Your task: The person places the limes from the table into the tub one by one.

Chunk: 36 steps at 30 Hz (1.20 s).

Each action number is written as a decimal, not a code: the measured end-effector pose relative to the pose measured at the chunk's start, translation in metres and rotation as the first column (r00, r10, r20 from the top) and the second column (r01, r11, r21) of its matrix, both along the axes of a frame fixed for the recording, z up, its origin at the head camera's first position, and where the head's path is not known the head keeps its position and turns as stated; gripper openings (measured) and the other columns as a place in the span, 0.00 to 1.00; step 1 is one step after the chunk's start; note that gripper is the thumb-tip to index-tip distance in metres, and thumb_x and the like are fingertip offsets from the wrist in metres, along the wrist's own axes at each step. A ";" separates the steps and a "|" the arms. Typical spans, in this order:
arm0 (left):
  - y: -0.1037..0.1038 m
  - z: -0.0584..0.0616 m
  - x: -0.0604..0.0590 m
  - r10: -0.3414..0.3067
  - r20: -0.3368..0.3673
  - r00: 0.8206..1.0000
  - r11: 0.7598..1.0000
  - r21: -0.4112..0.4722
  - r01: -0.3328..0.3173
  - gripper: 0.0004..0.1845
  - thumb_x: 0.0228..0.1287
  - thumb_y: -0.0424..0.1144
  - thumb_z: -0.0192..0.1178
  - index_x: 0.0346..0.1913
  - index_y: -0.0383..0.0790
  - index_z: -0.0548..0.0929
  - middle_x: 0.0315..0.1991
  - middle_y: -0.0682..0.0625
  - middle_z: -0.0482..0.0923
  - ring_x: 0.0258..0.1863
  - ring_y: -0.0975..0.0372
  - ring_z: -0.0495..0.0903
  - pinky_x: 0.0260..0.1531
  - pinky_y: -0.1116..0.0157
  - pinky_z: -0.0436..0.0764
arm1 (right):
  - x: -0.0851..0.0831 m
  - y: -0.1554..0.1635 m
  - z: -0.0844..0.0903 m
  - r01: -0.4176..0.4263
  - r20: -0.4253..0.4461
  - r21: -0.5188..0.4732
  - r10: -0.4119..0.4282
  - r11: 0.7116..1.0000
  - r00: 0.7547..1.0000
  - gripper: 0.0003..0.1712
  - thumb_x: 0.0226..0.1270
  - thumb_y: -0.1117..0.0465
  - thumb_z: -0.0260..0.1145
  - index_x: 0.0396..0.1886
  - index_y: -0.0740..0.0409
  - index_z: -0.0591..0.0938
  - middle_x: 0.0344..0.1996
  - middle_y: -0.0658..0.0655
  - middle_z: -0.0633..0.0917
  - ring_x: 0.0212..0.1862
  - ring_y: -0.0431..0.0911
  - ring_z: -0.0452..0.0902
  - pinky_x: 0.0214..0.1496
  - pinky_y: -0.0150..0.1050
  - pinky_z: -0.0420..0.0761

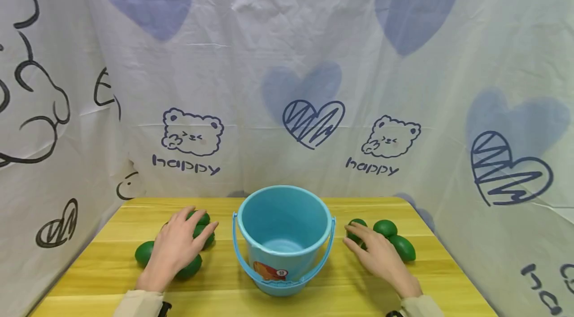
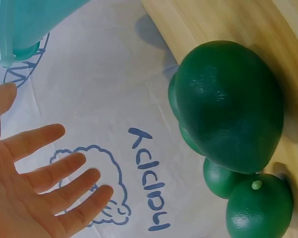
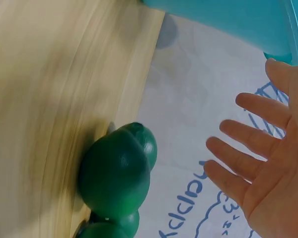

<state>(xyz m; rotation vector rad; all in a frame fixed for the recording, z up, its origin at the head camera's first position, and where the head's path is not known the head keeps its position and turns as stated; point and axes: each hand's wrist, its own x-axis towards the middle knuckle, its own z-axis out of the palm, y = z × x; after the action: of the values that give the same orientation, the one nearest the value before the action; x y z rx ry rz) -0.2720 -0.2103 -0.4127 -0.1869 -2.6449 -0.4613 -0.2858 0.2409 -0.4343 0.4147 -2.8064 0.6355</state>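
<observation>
A light blue bucket (image 1: 307,260) stands upright on the table, its handle lowered at the front and nothing seen inside. My left hand (image 1: 175,247) hovers over several smooth dark green limes (image 1: 190,268) left of the bucket, fingers spread and empty. In the left wrist view, a large lime (image 2: 231,106) sits apart from that hand. To the bucket's right, my right hand (image 1: 375,253) is held above more green limes (image 1: 403,248), its fingers loosely extended and holding nothing. The right wrist view shows a lime (image 3: 114,171) apart from the fingers; the hand partly hides others from above.
The yellow wood-grain table (image 1: 224,302) ends at a white cloth (image 1: 251,157) printed with hearts and bears. The cloth also hangs along both sides. An orange sticker (image 1: 268,270) is on the bucket's front.
</observation>
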 end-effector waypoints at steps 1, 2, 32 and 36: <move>-0.001 0.000 0.000 0.000 0.002 1.000 1.000 0.014 0.000 0.36 0.69 0.67 0.48 0.61 0.41 0.79 0.62 0.35 0.73 0.60 0.39 0.72 0.53 0.36 0.74 | 0.000 -0.001 0.000 -0.003 -0.009 -0.009 0.003 1.000 1.000 0.33 0.71 0.33 0.52 0.63 0.47 0.79 0.64 0.56 0.78 0.64 0.57 0.74 0.63 0.60 0.75; -0.002 -0.001 0.000 0.002 0.007 1.000 1.000 0.026 -0.002 0.36 0.69 0.68 0.47 0.60 0.41 0.79 0.60 0.36 0.75 0.58 0.40 0.74 0.52 0.37 0.75 | 0.000 -0.002 0.001 -0.007 -0.020 -0.015 0.006 1.000 1.000 0.31 0.71 0.34 0.54 0.62 0.47 0.79 0.62 0.55 0.80 0.63 0.56 0.76 0.62 0.58 0.76; -0.027 -0.034 0.012 -0.123 0.289 0.949 0.992 0.046 0.114 0.27 0.50 0.41 0.76 0.54 0.36 0.82 0.49 0.42 0.80 0.47 0.48 0.81 0.45 0.48 0.82 | 0.008 -0.050 0.017 -0.488 -0.517 -0.153 0.351 0.859 0.780 0.25 0.48 0.57 0.80 0.49 0.48 0.85 0.53 0.58 0.82 0.58 0.49 0.75 0.57 0.48 0.80; -0.029 -0.037 0.011 -0.137 0.282 0.949 0.990 0.006 0.142 0.28 0.49 0.39 0.76 0.54 0.34 0.81 0.48 0.42 0.80 0.46 0.51 0.81 0.43 0.51 0.83 | 0.010 -0.049 0.019 -0.485 -0.533 -0.140 0.347 0.863 0.772 0.25 0.47 0.56 0.81 0.48 0.47 0.86 0.51 0.57 0.83 0.58 0.50 0.76 0.57 0.47 0.81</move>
<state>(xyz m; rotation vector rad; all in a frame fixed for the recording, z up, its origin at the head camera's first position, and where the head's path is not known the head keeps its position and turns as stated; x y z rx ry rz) -0.2614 -0.2388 -0.4495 -0.3379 -2.9275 -0.5511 -0.2755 0.1918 -0.4156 1.0110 -2.1050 0.8474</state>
